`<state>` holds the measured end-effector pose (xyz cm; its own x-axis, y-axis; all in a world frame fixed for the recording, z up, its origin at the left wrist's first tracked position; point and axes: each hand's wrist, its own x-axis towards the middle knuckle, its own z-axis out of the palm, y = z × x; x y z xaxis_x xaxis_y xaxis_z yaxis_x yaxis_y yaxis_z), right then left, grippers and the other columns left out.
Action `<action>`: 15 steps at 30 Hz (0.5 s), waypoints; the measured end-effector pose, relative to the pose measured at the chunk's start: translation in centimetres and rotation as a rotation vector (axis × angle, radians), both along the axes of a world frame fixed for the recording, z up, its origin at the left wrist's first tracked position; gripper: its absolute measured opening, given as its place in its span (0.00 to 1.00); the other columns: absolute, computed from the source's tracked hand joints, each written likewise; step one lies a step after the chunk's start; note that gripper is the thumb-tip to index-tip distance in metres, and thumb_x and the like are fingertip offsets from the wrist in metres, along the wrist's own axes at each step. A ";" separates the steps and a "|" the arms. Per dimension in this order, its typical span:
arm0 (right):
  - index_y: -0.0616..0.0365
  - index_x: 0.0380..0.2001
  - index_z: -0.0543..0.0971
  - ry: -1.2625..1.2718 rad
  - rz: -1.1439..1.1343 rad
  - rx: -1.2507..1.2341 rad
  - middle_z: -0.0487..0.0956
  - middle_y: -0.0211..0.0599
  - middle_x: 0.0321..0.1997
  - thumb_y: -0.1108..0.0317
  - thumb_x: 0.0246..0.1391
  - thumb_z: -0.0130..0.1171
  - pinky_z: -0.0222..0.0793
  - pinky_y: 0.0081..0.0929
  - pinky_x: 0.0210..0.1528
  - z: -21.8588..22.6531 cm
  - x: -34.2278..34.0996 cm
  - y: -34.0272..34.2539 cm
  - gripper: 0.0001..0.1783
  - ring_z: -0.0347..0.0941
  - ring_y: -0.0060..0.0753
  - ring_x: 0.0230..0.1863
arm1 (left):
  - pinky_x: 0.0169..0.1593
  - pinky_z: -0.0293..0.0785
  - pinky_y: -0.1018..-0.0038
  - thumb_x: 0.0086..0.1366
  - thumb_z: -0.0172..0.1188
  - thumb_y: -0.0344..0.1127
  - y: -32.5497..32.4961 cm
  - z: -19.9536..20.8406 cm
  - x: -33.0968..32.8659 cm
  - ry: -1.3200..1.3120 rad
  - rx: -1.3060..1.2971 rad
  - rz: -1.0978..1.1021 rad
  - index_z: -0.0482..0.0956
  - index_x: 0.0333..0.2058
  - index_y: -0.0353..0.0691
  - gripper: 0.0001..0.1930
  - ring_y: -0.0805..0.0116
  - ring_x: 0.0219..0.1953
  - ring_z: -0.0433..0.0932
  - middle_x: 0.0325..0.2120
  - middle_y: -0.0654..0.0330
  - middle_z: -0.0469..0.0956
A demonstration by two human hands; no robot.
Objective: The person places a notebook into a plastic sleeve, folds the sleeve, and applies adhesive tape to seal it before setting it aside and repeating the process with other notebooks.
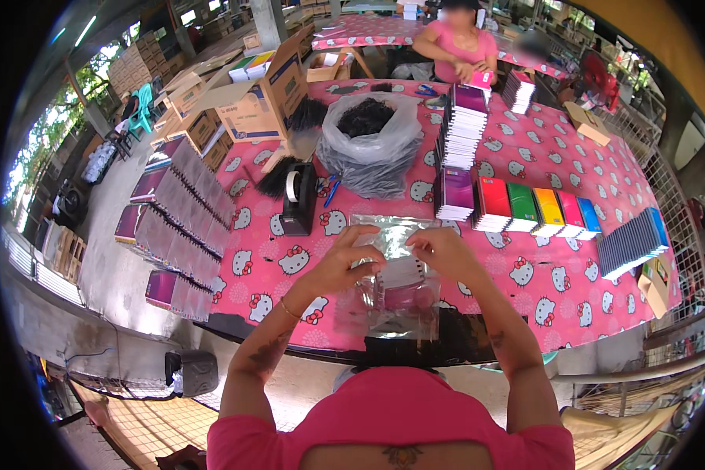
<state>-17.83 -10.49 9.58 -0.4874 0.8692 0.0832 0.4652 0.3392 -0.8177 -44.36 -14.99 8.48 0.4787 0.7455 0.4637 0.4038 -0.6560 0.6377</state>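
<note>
Where the near edge of the surface (556, 319) shows black, a glossy, crinkled clear plastic pouch (403, 325) overlaps its middle stretch, with a pale spiral-bound item (400, 274) visible through the film. Left hand (341, 262) noted at the pouch's left side, fingers curved; right hand (444, 252) at its upper right, fingers bent inward. Whether either set is clamped on the film cannot be told. Stacks of spiral-bound notebooks (176, 235) line the surface's left edge; a smooth black tape dispenser (298, 219) stands between stacks and pouch.
</note>
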 end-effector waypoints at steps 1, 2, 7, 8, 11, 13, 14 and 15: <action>0.57 0.51 0.74 0.122 0.106 -0.194 0.75 0.38 0.51 0.66 0.55 0.60 0.72 0.29 0.48 -0.5 0.8 1.1 0.19 0.73 0.30 0.53 | 0.59 0.61 0.60 0.54 0.69 0.29 0.4 0.3 -0.2 0.031 0.026 0.011 0.85 0.34 0.48 0.09 0.52 0.59 0.66 0.54 0.54 0.70; 0.56 0.52 0.72 0.331 -0.002 -0.195 0.73 0.37 0.52 0.68 0.55 0.61 0.72 0.27 0.47 -0.7 1.2 1.0 0.21 0.72 0.28 0.52 | 0.60 0.61 0.60 0.54 0.69 0.29 0.2 0.2 -0.6 0.061 0.042 0.032 0.85 0.35 0.48 0.09 0.52 0.60 0.65 0.56 0.54 0.69; 0.50 0.58 0.69 0.332 0.082 0.266 0.70 0.37 0.58 0.60 0.52 0.67 0.64 0.40 0.59 -7.2 4.3 -3.5 0.31 0.63 0.38 0.65 | 0.61 0.61 0.58 0.53 0.70 0.29 0.7 -0.4 0.3 0.056 0.086 0.071 0.85 0.34 0.50 0.10 0.50 0.60 0.64 0.58 0.54 0.67; 0.49 0.58 0.70 0.179 0.167 0.345 0.69 0.40 0.60 0.59 0.50 0.68 0.61 0.42 0.61 -7.1 3.6 -3.7 0.32 0.61 0.41 0.66 | 0.61 0.60 0.57 0.53 0.70 0.30 0.8 -0.6 0.9 0.057 0.110 0.074 0.85 0.34 0.51 0.10 0.50 0.60 0.64 0.58 0.54 0.67; 0.45 0.57 0.74 -0.153 0.317 0.474 0.63 0.46 0.66 0.56 0.47 0.70 0.55 0.46 0.66 -6.8 1.2 -5.0 0.33 0.57 0.49 0.70 | 0.61 0.60 0.53 0.52 0.70 0.30 1.1 -1.3 3.1 0.088 0.227 0.070 0.85 0.32 0.51 0.08 0.49 0.61 0.63 0.59 0.55 0.66; 0.43 0.58 0.76 -0.213 0.278 0.449 0.58 0.49 0.70 0.56 0.45 0.71 0.54 0.48 0.68 -7.0 0.6 -5.3 0.34 0.55 0.53 0.71 | 0.63 0.58 0.51 0.52 0.70 0.30 1.4 -1.7 3.9 0.169 0.280 0.064 0.84 0.35 0.51 0.10 0.47 0.62 0.61 0.61 0.53 0.64; 0.44 0.57 0.76 -0.139 0.273 0.417 0.57 0.48 0.71 0.56 0.46 0.71 0.52 0.48 0.69 -7.3 0.6 -5.2 0.32 0.53 0.53 0.72 | 0.64 0.56 0.51 0.52 0.70 0.31 1.5 -2.1 4.2 0.233 0.282 0.059 0.83 0.38 0.50 0.13 0.46 0.63 0.60 0.62 0.51 0.62; 0.45 0.57 0.77 -0.064 0.270 0.383 0.55 0.47 0.72 0.56 0.47 0.71 0.50 0.47 0.70 -7.7 0.6 -5.1 0.31 0.51 0.53 0.72 | 0.65 0.54 0.51 0.51 0.71 0.31 1.6 -2.4 4.4 0.297 0.284 0.055 0.83 0.42 0.50 0.17 0.44 0.65 0.59 0.63 0.49 0.60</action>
<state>-17.24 -15.58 1.86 -0.7061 0.6234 0.3360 0.3644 0.7266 -0.5825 -39.98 -13.35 6.13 0.5860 0.6358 0.5023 0.5821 -0.7616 0.2849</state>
